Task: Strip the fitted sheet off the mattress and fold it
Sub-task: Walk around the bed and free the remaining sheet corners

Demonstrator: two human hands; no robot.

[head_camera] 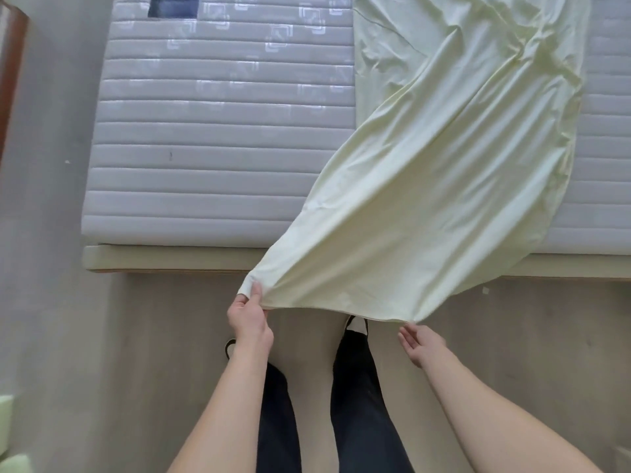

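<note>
Pinched between thumb and curled fingers of the left hand is one near corner of the fitted sheet, low and left of centre in the frame, while the right hand is held palm-up with relaxed, spread fingers just under the sheet's near hem, gripping nothing. The sheet's long axis is seen running diagonally from the upper right of the frame, where it lies bunched and creased on the mattress, down to the lower centre, where its narrower end is drawn out past the mattress edge and over the floor. Pale yellow-green, smooth cloth is shown, pulled into long tension folds fanning from the gripped corner, with a curved hem along the right side. Grey-white horizontal quilting is seen on the mattress, bare across the upper left, resting on a pale bed base. Both bare forearms are extended upward from the bottom edge, above dark trouser legs.
</note>
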